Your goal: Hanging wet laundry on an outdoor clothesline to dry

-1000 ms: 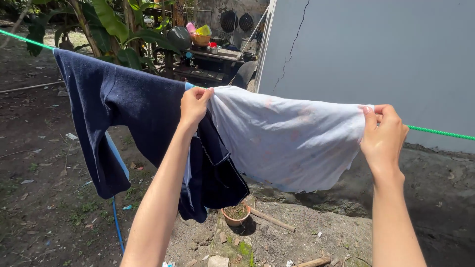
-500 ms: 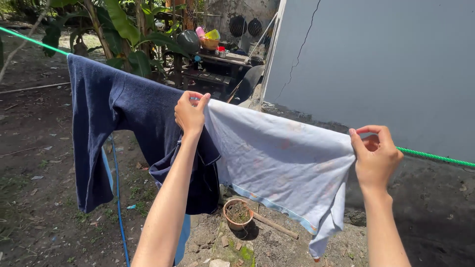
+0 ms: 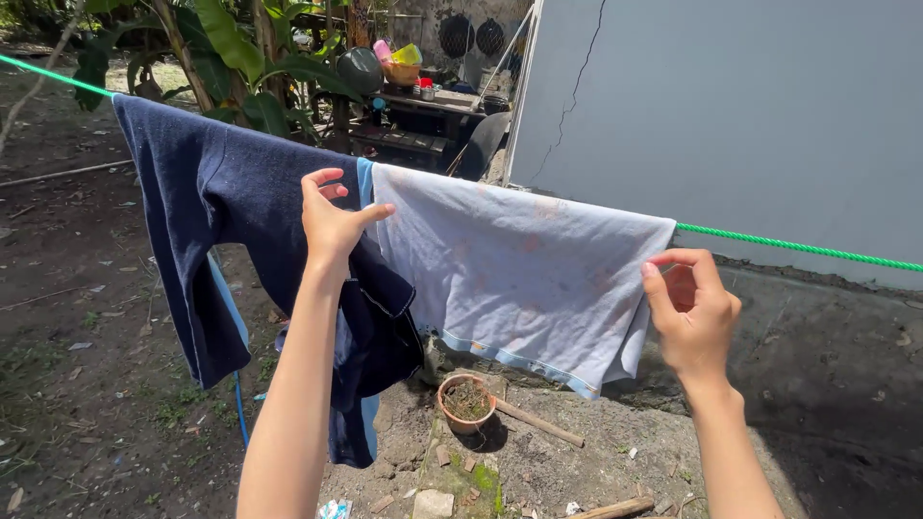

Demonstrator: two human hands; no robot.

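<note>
Your left hand [image 3: 332,221] is spread wide, just off the white cloth's [image 3: 519,264] left edge on the green line [image 3: 798,248]. Your right hand [image 3: 690,312] curls loosely open beside its right edge. Two garments hang: white cloth, navy shirt [image 3: 240,211].

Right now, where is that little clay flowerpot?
The clay flowerpot sits on the ground low in the middle of the head view, below the white cloth on the green line.

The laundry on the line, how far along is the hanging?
Done: the navy shirt and the white cloth both drape over the green line. In hand: the left hand is open beside the cloth's left edge, the right hand open near its right edge. No pegs show on either piece.
</note>
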